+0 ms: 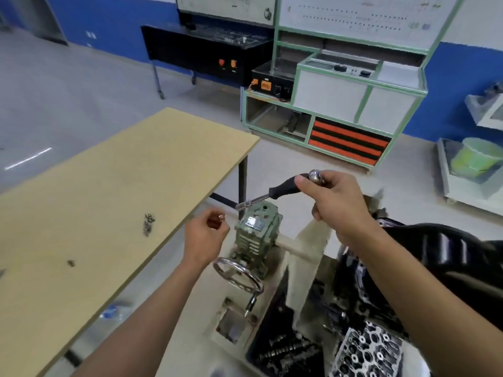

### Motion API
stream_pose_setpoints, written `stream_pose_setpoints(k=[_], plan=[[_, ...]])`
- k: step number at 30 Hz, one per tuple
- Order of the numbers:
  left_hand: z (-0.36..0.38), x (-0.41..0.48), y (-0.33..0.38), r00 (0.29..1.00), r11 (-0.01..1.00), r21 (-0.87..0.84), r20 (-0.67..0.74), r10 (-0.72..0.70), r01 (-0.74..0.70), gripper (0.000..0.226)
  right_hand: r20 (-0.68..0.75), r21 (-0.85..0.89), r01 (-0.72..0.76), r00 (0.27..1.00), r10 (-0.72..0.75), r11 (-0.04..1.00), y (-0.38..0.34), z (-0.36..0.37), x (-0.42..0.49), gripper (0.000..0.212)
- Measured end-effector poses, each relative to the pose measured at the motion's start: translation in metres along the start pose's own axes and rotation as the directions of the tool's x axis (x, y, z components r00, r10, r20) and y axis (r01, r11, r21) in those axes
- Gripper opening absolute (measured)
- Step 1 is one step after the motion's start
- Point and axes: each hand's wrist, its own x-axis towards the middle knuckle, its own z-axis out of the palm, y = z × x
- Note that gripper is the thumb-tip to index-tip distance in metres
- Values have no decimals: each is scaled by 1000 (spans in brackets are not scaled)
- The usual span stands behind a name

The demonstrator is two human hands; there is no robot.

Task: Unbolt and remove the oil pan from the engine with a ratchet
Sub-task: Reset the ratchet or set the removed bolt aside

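Two bare arms reach in from the near edge, both raised over the stand. The right hand (337,202) is up high, knuckles toward the camera, thumb and fingers wrapped round the chrome end of the one ratchet (285,187). Its black grip and bright shaft slant down and left until the tip sits just above the green gearbox (255,232). The left hand (206,235) hangs lower and to the left, by the table edge. Its fingers are curled in, pinching one small shiny piece (221,218) that is too blurred to name for sure. On the tan table (109,186) at left there are two lots of loose hardware. One small dark cluster (148,224) lies toward the middle, and a single piece (71,263) lies nearer, well apart from it. The oil pan (446,248), black and glossy, sits at the right, just beyond the right forearm, with dark engine parts beneath it. Neither hand touches it. One chrome handwheel (221,268) stands just near of the gearbox, and one cylinder head (367,349) lies at the near right.
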Motion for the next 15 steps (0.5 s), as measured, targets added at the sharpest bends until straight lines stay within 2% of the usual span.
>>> stream_pose_setpoints(k=[3, 7, 10, 12, 15], plan=[[-42, 38, -42, 979, 970, -173, -74, -187, 172, 20, 79, 30, -58, 995, 56, 998, 14, 74, 24, 22], [-94, 82, -101, 879, 839, -391, -134, -457, 377, 5, 150, 23, -139, 980, 134, 990, 31, 155, 56, 32], [-123, 106, -146, 840, 823, -379, -174, -513, 424, 9, 172, -27, -151, 973, 154, 988, 42, 199, 73, 35], [-134, 116, -171, 839, 842, -330, -202, -506, 428, 8, 180, -51, -158, 970, 164, 986, 50, 220, 80, 31], [-143, 126, -203, 852, 883, -219, -246, -462, 416, 24, 204, -68, -184, 960, 194, 981, 62, 244, 88, 29]])
